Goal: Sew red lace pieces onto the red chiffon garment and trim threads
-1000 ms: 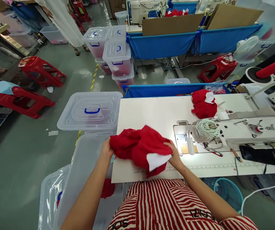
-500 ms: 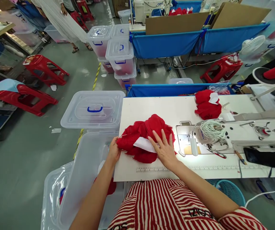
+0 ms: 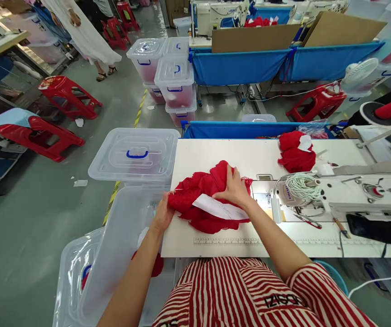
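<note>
1. Head view: gripped the left edge of a loosely crumpled bundle of red fabric with the left hand, with thumb and fingers closed on the cloth. Could not tell how tightly.
2. Laid the right hand over the upper right of the same bundle, spread open, with the thumb well apart from the fingers. Could not tell of any cloth pinched underneath.
3. Kept the bundle on the left part of a smooth white sewing table, just behind a printed ruler strip and near the needle end of a white industrial sewing machine.
4. Saw a long white paper slip slanting across the front of the bundle, just below the right thumb.
5. Noted a smaller pile of red fabric towards the far edge of the table, well apart from both hands, and a pale green coil of cord on the machine head.
6. Saw an open, translucent plastic bin beside the table's left edge, partly hidden behind the left forearm, with a red piece of cloth inside.
</note>
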Tool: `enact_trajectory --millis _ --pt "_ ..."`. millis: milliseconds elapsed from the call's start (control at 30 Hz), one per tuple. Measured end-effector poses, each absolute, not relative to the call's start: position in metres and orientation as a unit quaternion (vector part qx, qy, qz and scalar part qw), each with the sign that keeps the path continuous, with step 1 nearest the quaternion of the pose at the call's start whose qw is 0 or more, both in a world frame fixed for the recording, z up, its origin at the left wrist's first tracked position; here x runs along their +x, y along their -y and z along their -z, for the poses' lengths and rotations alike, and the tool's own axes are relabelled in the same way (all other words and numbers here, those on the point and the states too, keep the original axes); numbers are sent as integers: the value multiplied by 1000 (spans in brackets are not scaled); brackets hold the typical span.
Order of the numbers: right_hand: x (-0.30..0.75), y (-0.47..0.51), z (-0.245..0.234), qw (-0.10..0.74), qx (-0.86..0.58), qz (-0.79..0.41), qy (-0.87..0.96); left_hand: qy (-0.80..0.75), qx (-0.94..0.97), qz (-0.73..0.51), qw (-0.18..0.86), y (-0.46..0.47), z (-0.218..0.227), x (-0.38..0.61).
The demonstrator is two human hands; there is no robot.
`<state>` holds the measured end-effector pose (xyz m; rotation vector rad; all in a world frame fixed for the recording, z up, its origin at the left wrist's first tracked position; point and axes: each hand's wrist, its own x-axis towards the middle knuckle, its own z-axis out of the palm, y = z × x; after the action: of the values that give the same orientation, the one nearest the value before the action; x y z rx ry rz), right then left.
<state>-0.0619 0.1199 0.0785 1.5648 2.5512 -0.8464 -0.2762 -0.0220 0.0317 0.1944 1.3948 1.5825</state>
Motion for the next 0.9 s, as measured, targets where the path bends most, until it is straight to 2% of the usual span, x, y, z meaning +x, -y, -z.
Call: enact_trajectory --millis 100,333,467,567,700,900 --pt "-61 -98 -57 66 446 261 -854 -611 120 -624 472 22 -29 -270" --pt "-37 -60 -30 -22 460 178 -870 -711 183 -576 360 2 -17 -272" --pt "-21 -62 -37 -81 418 152 -892 -709 236 -552 369 -8 -23 -273" --pt "-25 -57 -48 -89 304 159 -935 -688 271 -539 403 -13 -29 -272" --pt "-55 -59 -64 -65 145 168 -973 -646 281 -531 471 -15 -38 -275" --pt "-101 -79 -62 69 247 171 -951 -601 197 -570 524 -14 -40 -282"
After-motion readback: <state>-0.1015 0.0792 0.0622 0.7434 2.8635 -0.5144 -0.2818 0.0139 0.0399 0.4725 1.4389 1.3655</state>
